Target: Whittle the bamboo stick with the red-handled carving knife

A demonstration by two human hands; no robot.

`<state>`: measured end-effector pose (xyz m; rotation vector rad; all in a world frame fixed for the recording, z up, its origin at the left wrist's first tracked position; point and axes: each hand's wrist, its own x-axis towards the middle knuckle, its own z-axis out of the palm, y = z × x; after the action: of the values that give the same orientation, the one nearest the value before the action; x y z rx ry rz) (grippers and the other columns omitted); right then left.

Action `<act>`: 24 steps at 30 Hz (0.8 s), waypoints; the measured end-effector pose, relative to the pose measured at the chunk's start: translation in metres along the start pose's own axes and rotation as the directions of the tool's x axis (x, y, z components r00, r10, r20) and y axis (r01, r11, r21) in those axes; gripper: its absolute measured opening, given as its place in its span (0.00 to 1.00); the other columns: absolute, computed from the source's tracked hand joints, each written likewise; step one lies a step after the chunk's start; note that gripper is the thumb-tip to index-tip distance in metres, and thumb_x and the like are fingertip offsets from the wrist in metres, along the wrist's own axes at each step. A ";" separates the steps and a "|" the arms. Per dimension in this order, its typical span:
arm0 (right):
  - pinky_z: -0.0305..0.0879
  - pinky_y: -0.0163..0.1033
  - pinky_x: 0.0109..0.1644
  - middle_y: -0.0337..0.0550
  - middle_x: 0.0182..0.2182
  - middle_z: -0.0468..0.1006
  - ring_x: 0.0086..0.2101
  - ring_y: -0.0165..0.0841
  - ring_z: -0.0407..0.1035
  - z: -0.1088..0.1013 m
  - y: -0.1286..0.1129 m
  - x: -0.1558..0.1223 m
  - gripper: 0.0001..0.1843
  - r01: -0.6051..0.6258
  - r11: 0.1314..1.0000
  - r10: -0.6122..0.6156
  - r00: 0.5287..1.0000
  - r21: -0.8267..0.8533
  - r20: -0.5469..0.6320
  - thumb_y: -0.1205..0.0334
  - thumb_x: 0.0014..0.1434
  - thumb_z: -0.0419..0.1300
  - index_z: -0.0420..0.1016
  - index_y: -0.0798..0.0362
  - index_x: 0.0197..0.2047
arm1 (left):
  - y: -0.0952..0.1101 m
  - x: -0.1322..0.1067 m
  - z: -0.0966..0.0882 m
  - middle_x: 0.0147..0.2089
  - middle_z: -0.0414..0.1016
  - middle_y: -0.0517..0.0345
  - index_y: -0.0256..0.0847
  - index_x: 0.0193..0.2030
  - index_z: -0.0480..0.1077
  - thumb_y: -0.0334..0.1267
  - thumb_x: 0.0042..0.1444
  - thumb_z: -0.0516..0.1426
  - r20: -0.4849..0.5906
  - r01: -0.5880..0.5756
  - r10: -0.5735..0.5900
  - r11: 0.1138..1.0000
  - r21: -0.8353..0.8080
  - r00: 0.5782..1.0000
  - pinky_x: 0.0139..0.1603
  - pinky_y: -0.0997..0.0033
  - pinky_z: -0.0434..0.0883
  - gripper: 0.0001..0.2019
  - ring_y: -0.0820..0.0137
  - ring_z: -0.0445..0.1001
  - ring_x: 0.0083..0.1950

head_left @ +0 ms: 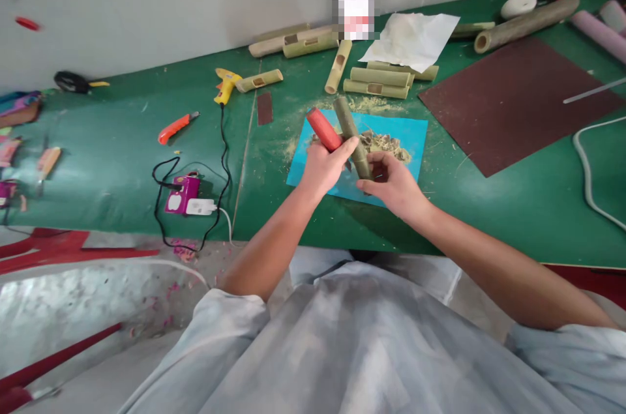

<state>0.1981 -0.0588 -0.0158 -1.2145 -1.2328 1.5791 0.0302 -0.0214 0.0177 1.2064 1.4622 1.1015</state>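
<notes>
My left hand (325, 166) is closed around a red-handled tool (323, 129), whose thick handle points up and away to the left. Only a small dark bit of the tool, maybe its blade, shows below my fingers. The thumb of that hand rests against a greenish bamboo tube (348, 119). My right hand (394, 184) grips the near end of this tube between thumb and fingers, keeping it tilted above a blue sheet (415, 133). On the sheet lie bamboo shavings and chips (386, 141). The side of the tube facing down is hidden.
Several cut bamboo pieces (379, 88) lie behind the sheet, some under white paper (411, 39). A yellow glue gun (225, 85), an orange utility knife (177, 129) and a purple power block (182, 193) with cords are at left. A dark brown sheet (518, 107) covers the right side.
</notes>
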 end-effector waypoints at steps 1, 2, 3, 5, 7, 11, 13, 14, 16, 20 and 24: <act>0.74 0.45 0.37 0.38 0.37 0.76 0.33 0.35 0.72 0.002 -0.001 0.001 0.35 -0.013 1.000 0.013 1.000 -0.001 0.016 0.46 0.43 0.76 0.69 0.49 0.50 | -0.001 0.003 -0.002 0.18 0.63 0.65 0.41 0.23 0.69 0.49 0.55 0.70 0.017 0.009 -0.009 1.000 -0.017 1.000 0.20 0.72 0.60 0.20 0.77 0.61 0.19; 0.74 0.46 0.38 0.40 0.37 0.77 0.34 0.35 0.73 0.002 -0.003 0.002 0.34 -0.014 1.000 0.014 1.000 -0.016 0.012 0.43 0.46 0.75 0.71 0.49 0.50 | -0.001 0.006 -0.004 0.18 0.63 0.64 0.41 0.23 0.69 0.48 0.55 0.70 0.053 0.023 -0.022 0.999 -0.027 0.998 0.20 0.71 0.59 0.20 0.76 0.61 0.19; 0.74 0.45 0.40 0.41 0.38 0.78 0.35 0.35 0.73 0.000 -0.006 0.005 0.32 0.004 0.999 -0.005 1.000 -0.046 -0.026 0.41 0.47 0.74 0.72 0.50 0.49 | -0.001 0.009 -0.008 0.19 0.64 0.63 0.41 0.23 0.69 0.47 0.54 0.70 0.112 0.044 -0.041 0.999 -0.025 0.993 0.19 0.71 0.59 0.19 0.76 0.61 0.19; 0.73 0.44 0.42 0.42 0.40 0.80 0.38 0.35 0.74 -0.008 -0.016 0.012 0.31 0.060 0.998 -0.063 0.988 -0.026 -0.144 0.39 0.50 0.73 0.73 0.49 0.48 | 0.002 0.015 -0.014 0.20 0.66 0.61 0.41 0.25 0.72 0.45 0.53 0.71 0.290 0.086 -0.089 0.996 0.021 0.953 0.18 0.70 0.58 0.16 0.75 0.62 0.19; 0.72 0.42 0.39 0.41 0.40 0.81 0.36 0.34 0.75 -0.018 -0.028 0.021 0.32 0.064 0.998 -0.061 0.988 0.021 -0.142 0.39 0.53 0.72 0.74 0.49 0.54 | 0.007 0.020 -0.020 0.21 0.68 0.60 0.41 0.26 0.73 0.42 0.52 0.71 0.481 0.101 -0.138 0.990 0.102 0.866 0.18 0.70 0.58 0.14 0.74 0.63 0.19; 0.67 0.39 0.29 0.34 0.27 0.77 0.24 0.30 0.70 -0.031 -0.042 0.030 0.28 -0.009 0.997 0.011 1.000 0.081 -0.025 0.46 0.50 0.75 0.79 0.51 0.49 | 0.019 0.024 -0.025 0.22 0.69 0.60 0.42 0.27 0.72 0.37 0.52 0.70 0.690 0.044 -0.180 0.977 0.210 0.701 0.19 0.70 0.63 0.11 0.73 0.66 0.20; 0.68 0.39 0.29 0.36 0.26 0.77 0.23 0.29 0.69 -0.034 -0.041 0.028 0.22 -0.024 0.992 0.025 1.000 0.124 -0.008 0.47 0.47 0.76 0.80 0.51 0.39 | 0.022 0.024 -0.029 0.23 0.71 0.59 0.42 0.28 0.73 0.39 0.53 0.70 0.697 0.015 -0.195 0.967 0.255 0.690 0.20 0.70 0.65 0.10 0.73 0.67 0.21; 0.70 0.39 0.30 0.37 0.26 0.78 0.23 0.29 0.69 -0.035 -0.039 0.025 0.20 -0.029 0.989 0.032 0.999 0.142 -0.017 0.48 0.46 0.76 0.80 0.51 0.37 | 0.024 0.023 -0.032 0.23 0.72 0.58 0.42 0.29 0.75 0.41 0.54 0.70 0.667 0.004 -0.193 0.962 0.274 0.720 0.21 0.71 0.65 0.10 0.73 0.68 0.21; 0.73 0.40 0.31 0.37 0.27 0.78 0.24 0.30 0.72 -0.038 -0.034 0.017 0.20 -0.050 0.985 0.061 0.996 0.167 -0.066 0.49 0.45 0.77 0.80 0.50 0.35 | 0.024 0.020 -0.039 0.23 0.72 0.58 0.41 0.30 0.77 0.45 0.56 0.69 0.521 -0.019 -0.133 0.961 0.276 0.843 0.21 0.71 0.64 0.12 0.74 0.67 0.21; 0.79 0.44 0.38 0.38 0.34 0.81 0.28 0.32 0.75 -0.044 -0.022 -0.005 0.19 -0.109 0.982 0.126 0.987 0.155 -0.102 0.50 0.46 0.75 0.81 0.49 0.39 | 0.018 0.006 -0.049 0.24 0.70 0.60 0.41 0.27 0.73 0.53 0.58 0.68 0.075 -0.198 0.189 0.970 0.143 0.979 0.28 0.71 0.68 0.19 0.75 0.68 0.25; 0.79 0.47 0.39 0.39 0.34 0.79 0.31 0.35 0.77 -0.043 -0.008 -0.019 0.19 -0.103 0.994 0.097 0.985 -0.038 -0.142 0.48 0.52 0.68 0.82 0.48 0.45 | 0.001 -0.010 -0.037 0.25 0.69 0.62 0.42 0.27 0.72 0.56 0.60 0.66 -0.085 -0.336 0.340 0.940 0.064 0.936 0.34 0.69 0.70 0.21 0.75 0.66 0.26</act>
<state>0.2449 -0.0649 -0.0076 -1.4110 -1.1381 1.5162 -0.0047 -0.0344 0.0262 1.4977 1.3897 1.3762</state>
